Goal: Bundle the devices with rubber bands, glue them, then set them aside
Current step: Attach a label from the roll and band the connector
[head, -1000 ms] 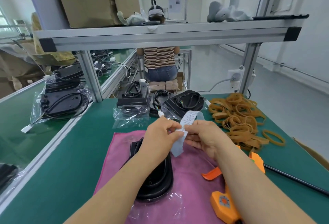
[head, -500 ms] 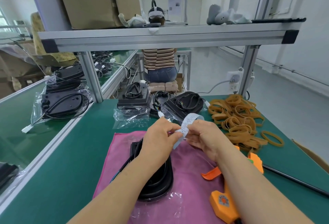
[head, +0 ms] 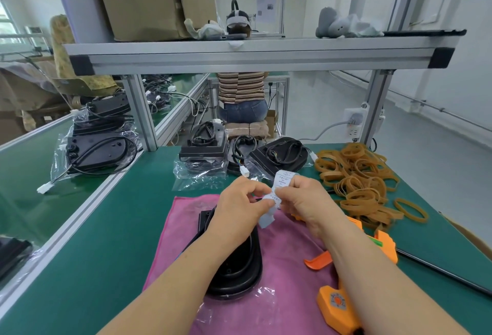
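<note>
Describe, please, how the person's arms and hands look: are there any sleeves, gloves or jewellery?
Both are bare. The left hand and the right hand wear no gloves, and no ring, watch or bracelet shows on either. The forearms are uncovered right down to the lower edge of the picture, so no sleeve is in view.

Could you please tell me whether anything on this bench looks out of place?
Nothing looks damaged. The rubber bands lie in a loose heap, one stray band apart beside it; the orange glue gun lies on its side.
</note>
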The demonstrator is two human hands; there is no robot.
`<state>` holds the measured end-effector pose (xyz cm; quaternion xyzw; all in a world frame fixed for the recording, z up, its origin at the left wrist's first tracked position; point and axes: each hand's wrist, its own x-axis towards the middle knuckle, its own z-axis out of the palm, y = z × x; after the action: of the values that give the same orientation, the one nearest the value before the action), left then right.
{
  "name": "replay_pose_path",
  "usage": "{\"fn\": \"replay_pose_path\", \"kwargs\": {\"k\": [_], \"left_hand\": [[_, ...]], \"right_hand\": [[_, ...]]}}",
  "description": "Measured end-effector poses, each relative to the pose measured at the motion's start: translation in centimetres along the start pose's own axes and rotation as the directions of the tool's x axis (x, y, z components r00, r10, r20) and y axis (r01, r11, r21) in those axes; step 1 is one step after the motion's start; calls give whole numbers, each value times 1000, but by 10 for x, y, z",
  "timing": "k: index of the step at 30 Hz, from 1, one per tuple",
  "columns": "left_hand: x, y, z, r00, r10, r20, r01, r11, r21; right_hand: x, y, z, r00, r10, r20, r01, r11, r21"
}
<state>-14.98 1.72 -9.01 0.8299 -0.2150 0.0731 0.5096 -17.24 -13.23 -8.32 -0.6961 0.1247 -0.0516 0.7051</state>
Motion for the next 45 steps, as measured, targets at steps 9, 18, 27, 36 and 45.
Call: {"fn": "replay_pose_path", "kwargs": {"k": [9,18,27,36,45], "left_hand": [[-2,0,-1,1000,-5,-3,5,1000,-7],[-1,-1,-2,1000,27,-7,-27,999,-46],[-4,1,3,988,151,-13,-150,988,43],[-4,1,-3,987,145,63,-148,988,44],[-9,1,-1,984,178,-18,-177,983,50]], "right_hand": [[1,3,-2,982,161,102,-179,960,213],[1,0,-3,990,103,93,-109,992,64],[4,2,-5,987,142,70,-150,979,138],[3,-1,-4,992,100,73,-104,993,50],[0,-1,-2,988,133,82,-139,988,73]]}}
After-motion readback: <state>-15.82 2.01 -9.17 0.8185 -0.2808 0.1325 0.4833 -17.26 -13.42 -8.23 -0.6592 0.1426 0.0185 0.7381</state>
